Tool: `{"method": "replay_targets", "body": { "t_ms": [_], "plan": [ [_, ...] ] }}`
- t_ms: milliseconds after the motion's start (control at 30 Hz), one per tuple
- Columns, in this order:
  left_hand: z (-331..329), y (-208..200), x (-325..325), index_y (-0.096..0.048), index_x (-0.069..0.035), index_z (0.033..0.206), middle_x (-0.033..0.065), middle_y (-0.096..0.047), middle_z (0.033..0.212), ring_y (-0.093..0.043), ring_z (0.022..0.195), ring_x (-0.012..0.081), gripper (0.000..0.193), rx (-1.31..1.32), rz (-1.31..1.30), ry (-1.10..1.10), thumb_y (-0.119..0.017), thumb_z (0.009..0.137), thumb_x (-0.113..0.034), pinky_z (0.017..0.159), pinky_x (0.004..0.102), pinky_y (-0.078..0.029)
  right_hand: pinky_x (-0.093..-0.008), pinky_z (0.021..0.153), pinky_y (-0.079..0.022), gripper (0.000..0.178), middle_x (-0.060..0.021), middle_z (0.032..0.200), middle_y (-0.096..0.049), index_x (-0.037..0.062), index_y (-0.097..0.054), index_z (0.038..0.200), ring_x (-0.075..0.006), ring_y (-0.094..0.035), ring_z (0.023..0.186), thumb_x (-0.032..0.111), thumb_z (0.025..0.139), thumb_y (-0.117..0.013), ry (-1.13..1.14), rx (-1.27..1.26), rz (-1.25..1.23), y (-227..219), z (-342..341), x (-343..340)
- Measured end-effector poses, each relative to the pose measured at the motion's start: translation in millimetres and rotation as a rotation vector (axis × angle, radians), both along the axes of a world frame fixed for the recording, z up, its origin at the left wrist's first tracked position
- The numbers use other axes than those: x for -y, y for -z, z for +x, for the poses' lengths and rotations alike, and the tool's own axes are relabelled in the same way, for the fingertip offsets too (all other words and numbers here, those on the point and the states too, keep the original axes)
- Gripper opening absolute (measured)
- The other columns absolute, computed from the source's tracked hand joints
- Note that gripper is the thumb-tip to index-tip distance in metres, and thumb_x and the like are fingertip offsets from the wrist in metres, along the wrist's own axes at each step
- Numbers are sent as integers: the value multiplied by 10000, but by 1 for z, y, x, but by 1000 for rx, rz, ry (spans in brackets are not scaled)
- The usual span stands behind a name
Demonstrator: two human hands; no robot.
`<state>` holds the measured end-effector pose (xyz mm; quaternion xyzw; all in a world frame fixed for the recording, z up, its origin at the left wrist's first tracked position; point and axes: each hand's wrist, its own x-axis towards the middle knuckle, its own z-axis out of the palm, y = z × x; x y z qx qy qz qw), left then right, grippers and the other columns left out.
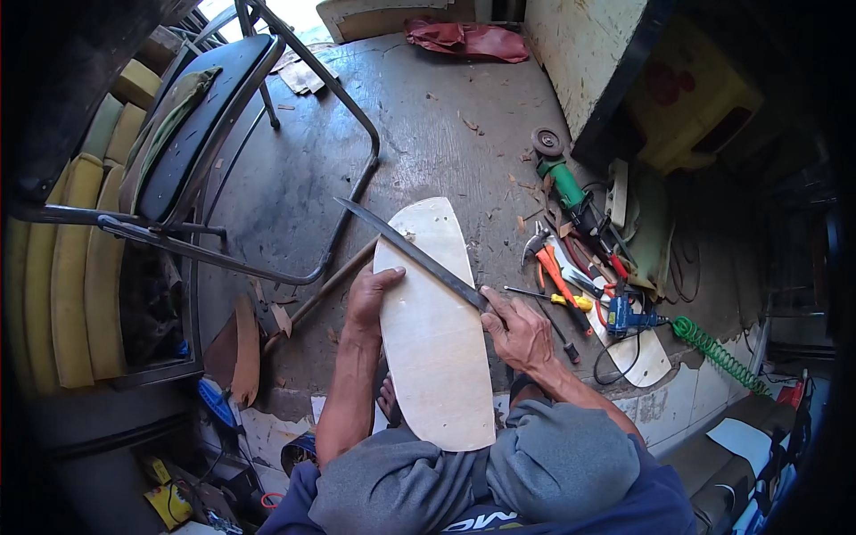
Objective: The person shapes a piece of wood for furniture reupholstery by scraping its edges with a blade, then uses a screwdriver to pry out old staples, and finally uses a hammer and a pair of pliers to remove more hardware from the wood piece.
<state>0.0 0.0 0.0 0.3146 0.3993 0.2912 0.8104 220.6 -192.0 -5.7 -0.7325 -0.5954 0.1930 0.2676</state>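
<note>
A pale plywood panel [435,357] with rounded ends rests against my lap and slants away from me. My left hand [366,299] grips its left edge, thumb on the upper face and fingers out of sight beneath. Across the panel's far part lies a long dark metal file [419,259], its tapered tip reaching past the left edge. My right hand [519,328] is closed around the file's near end, beside the panel's right edge; the file's handle is hidden in the palm. Behind the panel, a wooden stick [334,290] runs down to the left.
On the floor at right lie a green angle grinder [562,183], a hammer [537,242], a yellow-handled screwdriver [571,302], a blue power tool [627,316] and a coiled green hose [713,352]. A folding chair [209,129] stands at left, with a red sheet [468,41] far back.
</note>
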Motion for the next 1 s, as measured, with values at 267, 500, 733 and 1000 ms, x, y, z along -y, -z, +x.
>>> {"method": "replay_targets", "body": {
  "t_ms": [267,500,733,1000],
  "plan": [
    [-11,-33,1,-554,96,1338,168,-721,1084,-747,851,234,487,-146,99,-6,-646,881,-46,825,360,-623,-455,610,-510,511,-121,812,-562,227,-590,1490,-312,-619,710,417,1018,-639,35,48,57,3,-17,-16],
    [7,-32,20,-498,97,1393,210,-691,1188,-739,973,268,562,34,75,-31,-682,882,-50,871,386,-621,-448,614,-504,522,-111,820,-564,242,-581,1504,-306,-612,708,423,1018,-638,60,146,63,-9,-2,-25],
    [5,-49,34,-513,75,1381,203,-692,1187,-738,978,260,514,83,33,-30,-669,899,-16,861,398,-631,-453,603,-506,506,-106,789,-580,233,-591,1496,-295,-618,715,403,1022,-641,165,-21,211,-21,11,-65],
    [-9,-42,32,-494,77,1381,189,-679,1183,-732,977,256,518,112,43,-95,-659,900,-22,866,380,-625,-406,573,-507,518,-84,796,-564,249,-596,1497,-249,-610,705,436,1016,-641,-60,39,191,-21,-14,-39]
  ]
}}
